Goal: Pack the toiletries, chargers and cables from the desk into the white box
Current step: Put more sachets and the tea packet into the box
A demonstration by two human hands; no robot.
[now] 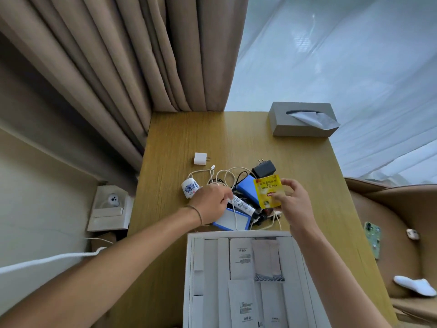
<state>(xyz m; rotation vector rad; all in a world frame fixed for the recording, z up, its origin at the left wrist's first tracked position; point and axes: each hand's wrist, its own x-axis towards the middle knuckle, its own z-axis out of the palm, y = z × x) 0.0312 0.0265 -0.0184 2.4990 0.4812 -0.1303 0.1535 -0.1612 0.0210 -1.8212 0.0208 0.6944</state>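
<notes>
A white box [190, 280] stands open at the desk's near edge, holding several flat white packets and a beige sachet. Behind it lies a pile: a white tube [243, 205], tangled white cables [227, 174], a blue power bank [247, 189], a black adapter [264, 169], a white-and-blue pad [233, 220] and a small white pouch with a blue pattern [188, 188]. A white charger plug [200, 158] sits apart, farther back. My left hand [210, 202] is in the pile, fingers closed on a white cable by the tube. My right hand [293, 200] holds a yellow tea sachet [268, 191] above the pile.
A grey tissue box [302, 119] stands at the desk's far right corner. Beige curtains [106, 67] hang at the left and back. A brown chair [390, 233] at the right carries a green phone [373, 240]. A wall socket [111, 204] sits left of the desk.
</notes>
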